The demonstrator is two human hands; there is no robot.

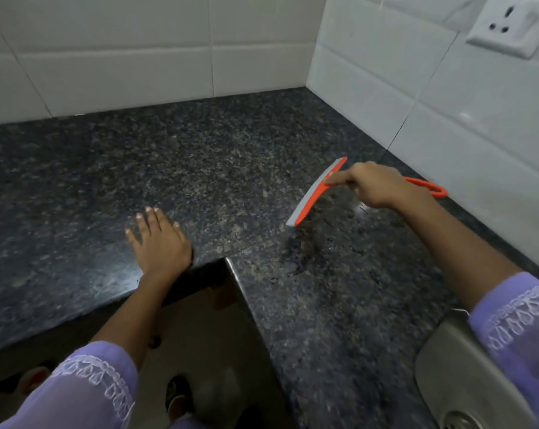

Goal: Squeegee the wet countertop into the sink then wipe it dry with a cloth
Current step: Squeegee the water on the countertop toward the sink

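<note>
An orange squeegee (314, 193) with a grey rubber blade rests its blade on the dark speckled granite countertop (200, 168), near the inner corner of the L-shaped top. My right hand (373, 188) grips its handle, index finger stretched along the blade head; the orange handle loop sticks out behind the hand. Streaks and droplets of water (305, 252) lie on the stone just below the blade. My left hand (159, 239) lies flat, fingers apart, on the counter near its front edge. The steel sink (447, 376) shows at the bottom right, partly under my right sleeve. No cloth is in view.
White tiled walls (156, 57) close the counter at the back and right. A white wall socket (509, 26) sits at the top right. The counter's front edge drops to the floor (206, 342), where my feet stand.
</note>
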